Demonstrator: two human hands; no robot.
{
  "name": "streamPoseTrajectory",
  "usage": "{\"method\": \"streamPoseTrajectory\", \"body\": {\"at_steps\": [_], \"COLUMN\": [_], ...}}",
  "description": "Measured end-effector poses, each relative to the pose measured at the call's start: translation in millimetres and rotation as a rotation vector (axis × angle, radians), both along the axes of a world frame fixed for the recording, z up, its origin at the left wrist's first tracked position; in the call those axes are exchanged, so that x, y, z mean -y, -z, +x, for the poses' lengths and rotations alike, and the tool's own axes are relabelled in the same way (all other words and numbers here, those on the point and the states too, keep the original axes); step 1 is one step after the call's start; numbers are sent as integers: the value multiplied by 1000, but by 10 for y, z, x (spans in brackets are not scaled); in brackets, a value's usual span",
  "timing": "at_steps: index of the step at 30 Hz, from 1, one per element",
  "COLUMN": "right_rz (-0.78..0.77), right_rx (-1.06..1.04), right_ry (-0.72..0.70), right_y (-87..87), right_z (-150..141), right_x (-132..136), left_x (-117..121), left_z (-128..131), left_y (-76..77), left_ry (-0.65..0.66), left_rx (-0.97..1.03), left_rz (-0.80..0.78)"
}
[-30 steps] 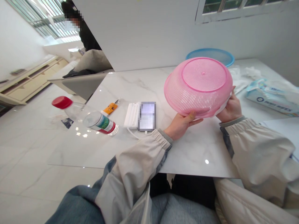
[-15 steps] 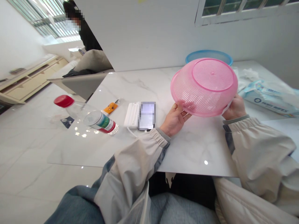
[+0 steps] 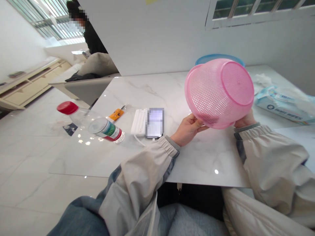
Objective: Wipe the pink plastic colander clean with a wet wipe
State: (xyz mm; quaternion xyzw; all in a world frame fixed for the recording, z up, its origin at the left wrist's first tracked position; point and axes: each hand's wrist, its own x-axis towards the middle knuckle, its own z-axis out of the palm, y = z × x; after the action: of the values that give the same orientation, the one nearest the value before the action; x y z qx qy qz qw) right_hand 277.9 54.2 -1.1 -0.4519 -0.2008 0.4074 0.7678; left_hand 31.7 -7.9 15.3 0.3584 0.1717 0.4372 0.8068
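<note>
Both hands grasp a pink plastic colander (image 3: pixel 219 93), which is tilted on edge above the marble desk (image 3: pixel 206 157). The left hand (image 3: pixel 188 130) curls under its rim, while the right hand (image 3: pixel 246 119) holds the far side, partly hidden. The colander partly blocks a blue basin (image 3: pixel 219 58) behind it. A tissue pack (image 3: pixel 278 106) lies rightward; a pixelated phone (image 3: pixel 155 123), white charger (image 3: pixel 139 122) and toppled red-capped bottle (image 3: pixel 93 123) lie leftward.

Daylight comes through a barred window (image 3: pixel 48 16) at the upper left, above a low cream cabinet (image 3: pixel 31 70). A white wall (image 3: pixel 147 36) fills the top, with a white-framed window (image 3: pixel 253 9) at the upper right. Glossy marble-look floor tiles (image 3: pixel 31 170) spread across the lower left.
</note>
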Motion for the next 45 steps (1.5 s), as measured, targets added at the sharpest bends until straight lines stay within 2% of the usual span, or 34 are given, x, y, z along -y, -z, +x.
{"method": "streamPoseTrajectory", "body": {"at_steps": [8,17,22,27,29,33,35,40,42,45], "right_rz": [96,111,124,127,144,126,140,164,170,183], "right_rx": [21,-21,-50,-135,-149,-137,-114,-101,-113,-83], "right_ry": [-62,-155,-232,-367,-377,-316,-276,-209,-185,-123], "right_y": [-9,-29,-88,-158,-164,-131,-111,-74,-43,21], "right_z": [-75,-180,-270,-290,-266,-183,-141,-78,-47,28], "right_x": [47,44,92,99,88,49,25,-43,-70,-93], "left_x": [-2,-106,-104,-106,-94,-65,-74,-169,-191,-180], "left_z": [28,89,98,95,97,100,90,42,33,37], "left_y": [82,217,220,204,193,147,119,100,115,136], "left_ry": [-54,-56,-70,-53,-23,8,-51,-236,-238,-181], "left_rx": [-112,-212,-268,-205,-176,-187,-176,-71,-67,-50], "left_rz": [111,319,353,265,216,178,140,-73,-111,-75]}}
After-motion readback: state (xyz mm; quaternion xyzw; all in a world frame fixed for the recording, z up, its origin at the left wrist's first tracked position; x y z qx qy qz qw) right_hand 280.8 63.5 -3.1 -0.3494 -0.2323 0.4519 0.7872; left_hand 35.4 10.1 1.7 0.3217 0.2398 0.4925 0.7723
